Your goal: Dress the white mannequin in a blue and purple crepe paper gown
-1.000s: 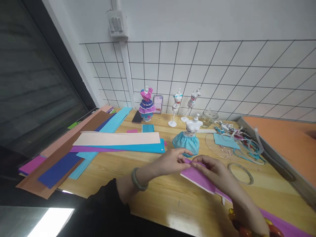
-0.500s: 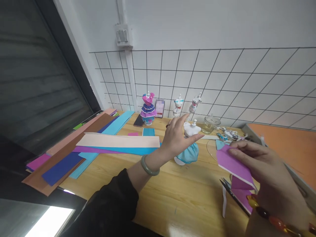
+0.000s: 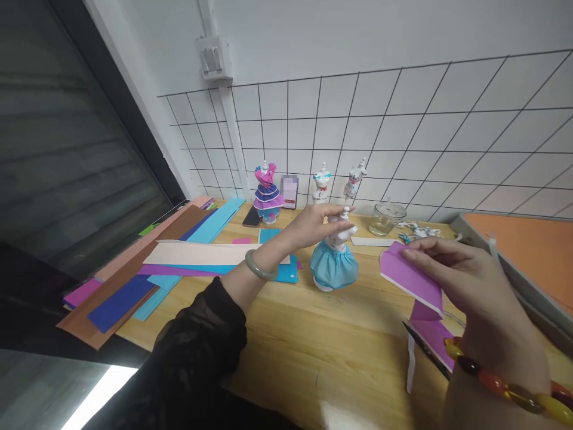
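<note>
A small white dress-form mannequin (image 3: 339,240) stands on the table in a gathered light-blue skirt (image 3: 334,266). My left hand (image 3: 320,224) has its thumb and fingers closed around the mannequin's neck and shoulders, partly covering them. To the right, my right hand (image 3: 461,280) pinches a strip of purple paper (image 3: 414,276) with a pale edge. The strip hangs in folds below my fingers. Dark, pointed scissors (image 3: 425,346) lie under that hand, partly hidden by the strip. A narrow white strip (image 3: 410,364) is beside them.
Coloured paper strips (image 3: 215,254) are layered at the left. Behind stand a mannequin in a ruffled dress (image 3: 268,194), a phone (image 3: 289,192) and two undressed mannequins (image 3: 321,185). A glass jar (image 3: 387,219) and a grey-edged orange tray (image 3: 523,242) are at the right.
My left hand has closed from a spread pose onto the mannequin's top. More of the blue skirt shows. The right hand, still holding the purple paper, has shifted slightly left in view.
</note>
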`<action>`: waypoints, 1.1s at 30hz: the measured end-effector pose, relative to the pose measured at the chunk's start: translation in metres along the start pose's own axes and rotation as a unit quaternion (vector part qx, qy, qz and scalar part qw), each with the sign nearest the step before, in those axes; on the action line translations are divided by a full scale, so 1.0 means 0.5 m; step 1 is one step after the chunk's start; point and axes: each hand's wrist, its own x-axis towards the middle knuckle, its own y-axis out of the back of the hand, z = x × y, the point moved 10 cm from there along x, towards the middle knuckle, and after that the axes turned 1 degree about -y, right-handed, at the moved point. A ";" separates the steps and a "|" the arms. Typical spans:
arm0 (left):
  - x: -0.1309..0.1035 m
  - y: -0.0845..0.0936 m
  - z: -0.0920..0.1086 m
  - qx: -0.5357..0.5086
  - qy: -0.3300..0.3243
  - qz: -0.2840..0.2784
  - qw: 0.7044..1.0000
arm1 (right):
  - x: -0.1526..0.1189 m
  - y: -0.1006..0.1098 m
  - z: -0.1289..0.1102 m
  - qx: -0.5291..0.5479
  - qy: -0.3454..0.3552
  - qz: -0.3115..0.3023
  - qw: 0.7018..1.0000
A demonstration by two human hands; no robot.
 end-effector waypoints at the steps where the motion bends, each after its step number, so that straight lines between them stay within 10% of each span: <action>1: 0.003 -0.001 0.003 -0.013 0.000 -0.024 1.000 | 0.001 -0.004 0.001 -0.008 0.002 -0.012 1.000; 13: 0.045 -0.048 -0.008 -0.334 0.003 -0.166 0.928 | -0.004 -0.127 -0.025 -0.107 0.042 -0.212 0.971; 33: 0.046 -0.069 0.020 -0.303 -0.031 -0.204 0.930 | 0.024 -0.213 0.009 -0.083 0.126 -0.191 0.970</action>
